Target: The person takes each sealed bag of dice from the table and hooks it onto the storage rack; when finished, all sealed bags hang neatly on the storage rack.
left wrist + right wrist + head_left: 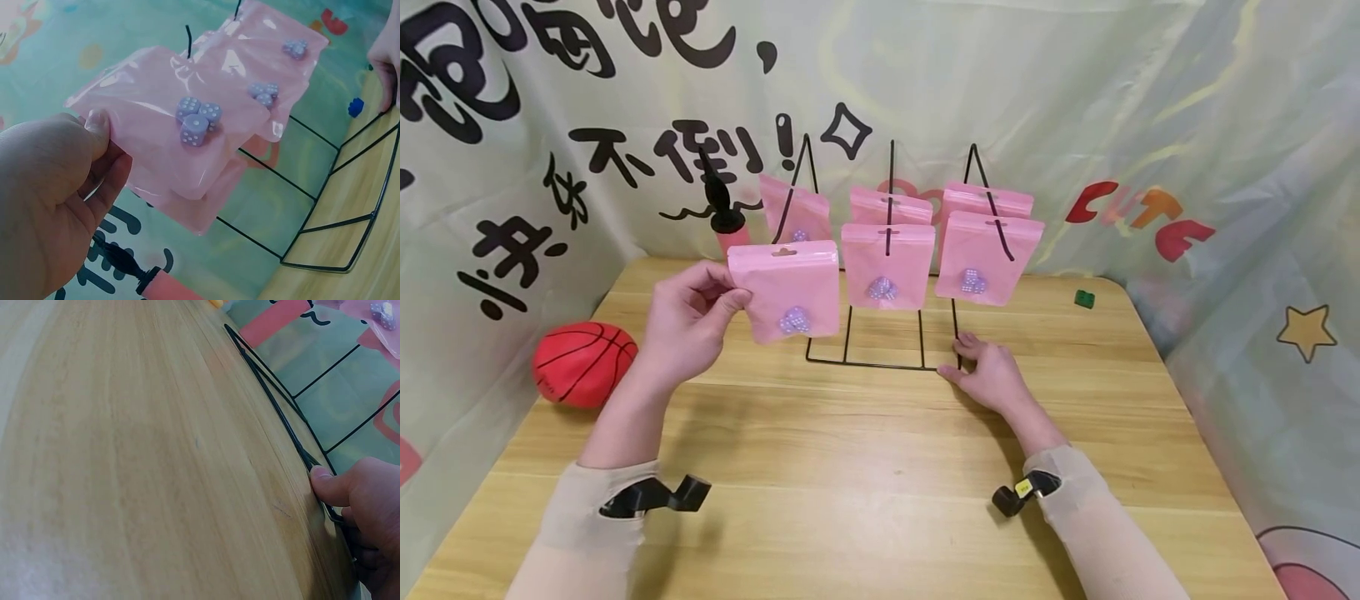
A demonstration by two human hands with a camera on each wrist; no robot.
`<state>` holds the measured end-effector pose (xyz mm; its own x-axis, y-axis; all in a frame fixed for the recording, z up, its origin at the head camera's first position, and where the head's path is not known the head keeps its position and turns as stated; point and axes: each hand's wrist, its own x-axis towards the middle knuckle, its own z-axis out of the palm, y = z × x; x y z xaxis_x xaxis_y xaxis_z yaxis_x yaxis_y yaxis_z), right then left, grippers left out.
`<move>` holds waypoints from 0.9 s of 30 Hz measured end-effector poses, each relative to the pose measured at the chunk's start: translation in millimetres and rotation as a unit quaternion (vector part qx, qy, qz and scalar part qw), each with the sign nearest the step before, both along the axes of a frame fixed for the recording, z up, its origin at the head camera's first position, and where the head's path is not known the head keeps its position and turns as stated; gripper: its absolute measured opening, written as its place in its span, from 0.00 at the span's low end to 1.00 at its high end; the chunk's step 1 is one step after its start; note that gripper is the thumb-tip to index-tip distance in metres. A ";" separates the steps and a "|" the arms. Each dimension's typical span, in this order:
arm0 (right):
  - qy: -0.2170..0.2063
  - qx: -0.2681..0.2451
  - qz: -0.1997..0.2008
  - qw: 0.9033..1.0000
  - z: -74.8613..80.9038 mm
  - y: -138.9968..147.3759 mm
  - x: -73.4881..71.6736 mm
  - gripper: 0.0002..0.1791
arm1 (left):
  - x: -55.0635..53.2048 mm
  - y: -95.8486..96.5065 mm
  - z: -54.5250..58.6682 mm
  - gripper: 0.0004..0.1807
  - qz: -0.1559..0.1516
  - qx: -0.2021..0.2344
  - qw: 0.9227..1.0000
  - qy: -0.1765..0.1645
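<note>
My left hand (688, 321) pinches the left edge of a pink zip bag (760, 292) between thumb and fingers. Purple dice (195, 128) show through its front. The bag's punched hole sits right by the tip of the left prong of a black wire rack (880, 365). Two similar pink bags (859, 258) hang at the front of the middle and right prongs, with others partly hidden behind. At the rack's front right base corner, my right hand (992, 379) grips the wire, thumb (328, 485) on the near side.
A red toy basketball (583, 364) lies at the table's left edge. Behind the held bag stands a pink cylinder with a black pointed top (727, 220). A small green block (1084, 298) is at the back right. Printed cloth (1075, 100) encloses the wooden table (865, 500).
</note>
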<state>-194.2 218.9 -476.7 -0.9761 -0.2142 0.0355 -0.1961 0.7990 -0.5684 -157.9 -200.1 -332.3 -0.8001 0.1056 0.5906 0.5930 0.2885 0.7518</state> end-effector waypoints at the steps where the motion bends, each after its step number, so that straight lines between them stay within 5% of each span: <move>1: 0.000 0.000 -0.001 1.000 -0.1 -0.2 -0.2 0.36 | -0.7 -0.5 0.9 0.04 0.001 0.003 1.000 -0.001; 27: 0.002 0.003 0.004 1.000 1.0 -0.1 0.9 0.36 | -36.1 -5.0 -11.7 0.06 0.044 0.018 0.996 -0.072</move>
<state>-193.3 218.8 -475.7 -0.9743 -0.2218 0.0384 -0.2045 0.8005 -0.5634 -193.9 -205.1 -344.0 -0.8816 0.0119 0.4719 0.4525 0.3058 0.8377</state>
